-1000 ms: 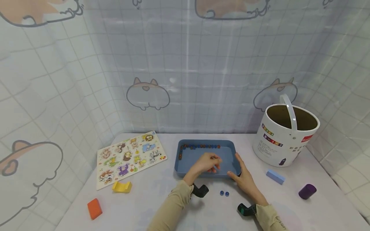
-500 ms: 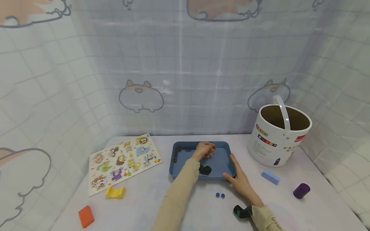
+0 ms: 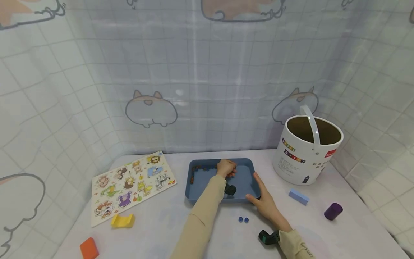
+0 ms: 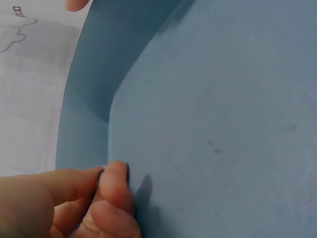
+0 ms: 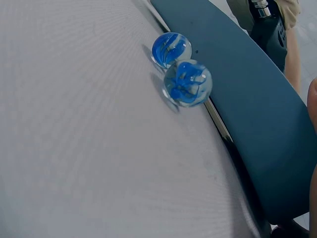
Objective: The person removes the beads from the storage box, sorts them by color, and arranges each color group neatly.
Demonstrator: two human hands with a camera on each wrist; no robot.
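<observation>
Inside the blue tray (image 3: 249, 180), the left hand (image 3: 225, 167) pinches a small dark marble (image 4: 100, 174) at the far wall's marble row (image 3: 202, 168). The right hand (image 3: 263, 203) lies flat-fingered against the tray's near right corner. Setting it gently against the row should prevent rolling; two blue marbles (image 5: 181, 67) wait outside on the table (image 3: 168, 223).

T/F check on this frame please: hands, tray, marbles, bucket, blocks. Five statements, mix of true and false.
1. The left hand is inside the blue tray, at its far side by the row of marbles. True.
2. Two blue marbles lie on the table outside the tray. True.
3. The right hand grips the handle of the white bucket. False: it rests at the tray's near right corner, and the bucket stands apart.
4. The purple cylinder is inside the bucket. False: it lies on the table.
5. The animal puzzle board lies left of the tray. True.
</observation>
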